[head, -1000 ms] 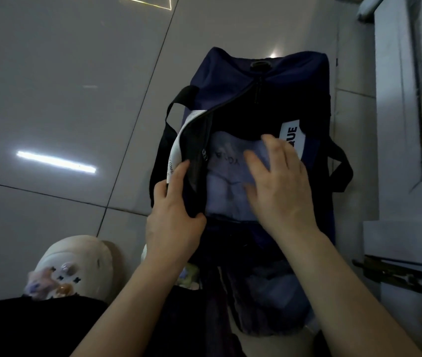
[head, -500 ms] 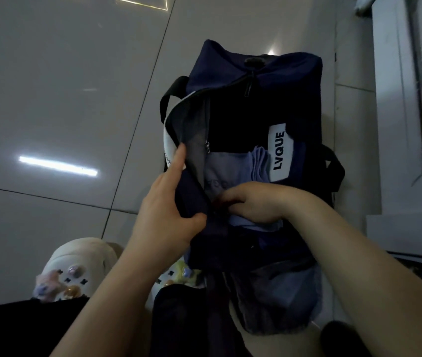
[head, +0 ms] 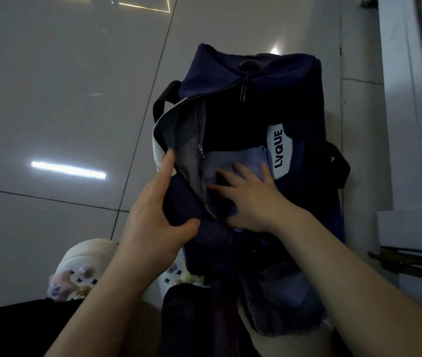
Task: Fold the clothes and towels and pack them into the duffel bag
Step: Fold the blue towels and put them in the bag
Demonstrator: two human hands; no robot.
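Observation:
A navy duffel bag stands on the tiled floor, its top zip open. My left hand grips the left flap of the opening and holds it aside, thumb under the edge. Inside lies a folded light-blue garment. My right hand rests flat on that garment with its fingers spread, pressing it down into the bag. A white "LVQUE" label shows on the right flap.
More dark fabric lies on my lap below the bag. White clogs with charms sit on the floor at the lower left. A white cabinet with a metal hinge stands to the right of the bag.
My right hand, curled on the garment half a second ago, has flattened and spread over it deeper in the bag. The left hand keeps holding the flap.

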